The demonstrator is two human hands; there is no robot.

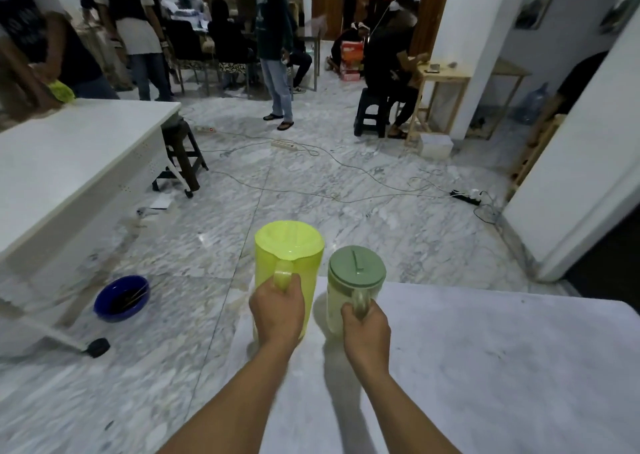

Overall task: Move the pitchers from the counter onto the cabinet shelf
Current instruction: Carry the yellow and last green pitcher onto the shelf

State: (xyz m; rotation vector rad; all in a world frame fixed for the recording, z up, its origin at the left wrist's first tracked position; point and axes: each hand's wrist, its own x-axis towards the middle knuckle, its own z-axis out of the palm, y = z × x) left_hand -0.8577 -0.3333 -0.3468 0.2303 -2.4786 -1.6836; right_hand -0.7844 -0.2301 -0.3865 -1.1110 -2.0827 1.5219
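Note:
A tall yellow-green pitcher [294,245] with a matching lid stands upright at the far left corner of the white counter [485,367]. My left hand [277,310] is closed around its handle. Just to its right is a shorter clear pitcher [356,273] with a sage-green lid. My right hand [367,329] grips that pitcher's handle. Both pitchers are close together, not touching. I cannot tell whether their bases rest on the counter or hang just above it. No cabinet shelf is in view.
A white table [69,162] stands to the left, with a blue bowl [121,297] on the marble floor beneath it. Cables and power strips [284,144] cross the floor ahead. Several people stand or sit at the back. A white wall corner [588,176] rises on the right.

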